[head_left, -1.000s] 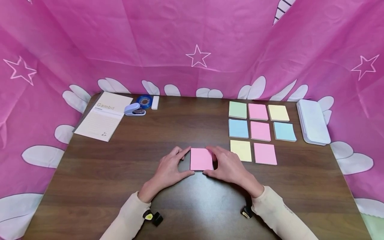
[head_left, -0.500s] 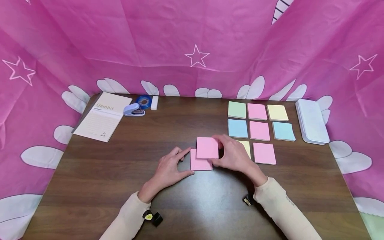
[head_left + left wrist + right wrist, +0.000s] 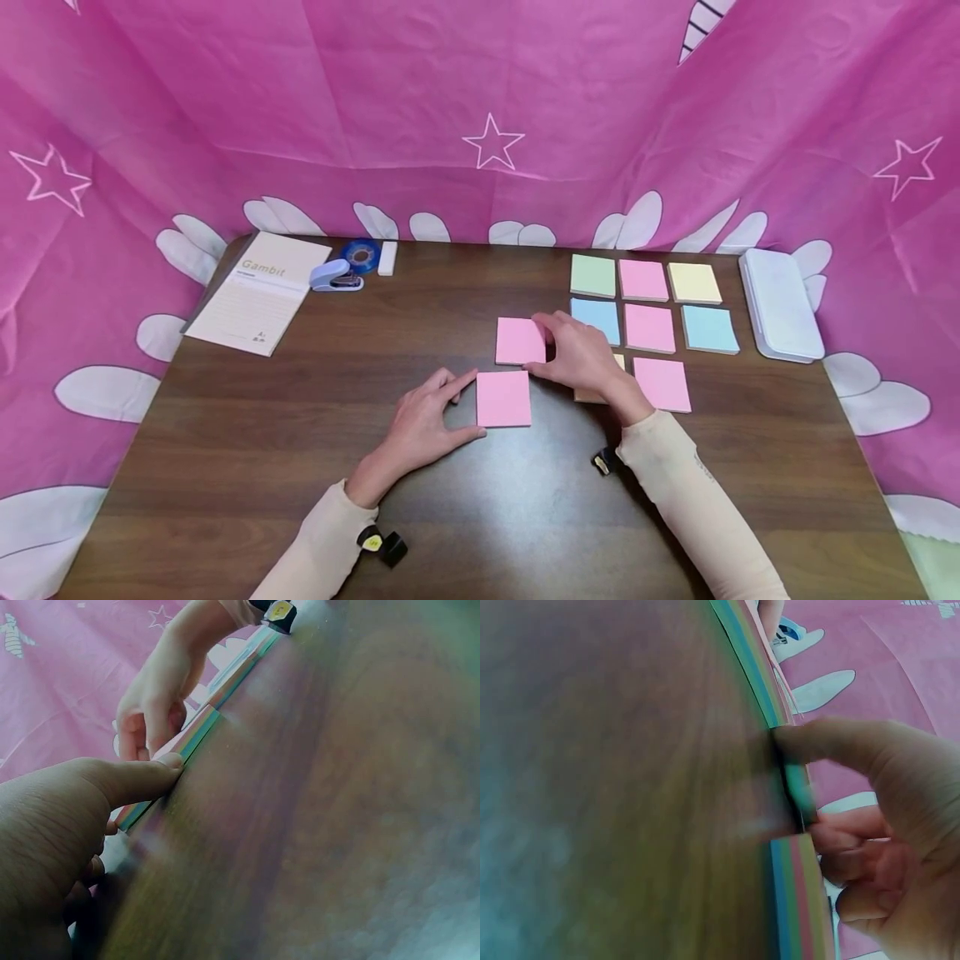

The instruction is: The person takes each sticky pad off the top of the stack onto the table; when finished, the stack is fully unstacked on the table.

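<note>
In the head view my left hand (image 3: 423, 421) holds the front pink sticky note pad (image 3: 503, 398) at its two left corners, index finger behind and thumb in front. In the left wrist view the thumb lies on that pad's layered, multicoloured edge (image 3: 196, 741). My right hand (image 3: 583, 354) pinches a second pink sticky note pad (image 3: 517, 341) by its right side, just behind the front one. From the right wrist, the right hand (image 3: 900, 780) shows thumb extended and other fingers curled. A yellow pad (image 3: 589, 397) is partly hidden under the right forearm.
Rows of green (image 3: 593, 276), pink (image 3: 649, 328), blue (image 3: 710, 331) and yellow pads stand at right, beside a white case (image 3: 782, 305). At back left lie a notebook (image 3: 258, 292), a stapler (image 3: 336, 276), blue tape (image 3: 361, 256) and a white block (image 3: 387, 258). A pink curtain (image 3: 420, 108) surrounds the table.
One pink pad was lifted off the other by my right hand and moved back and slightly right, to behind the front pad. My left hand stays at the front pad.
</note>
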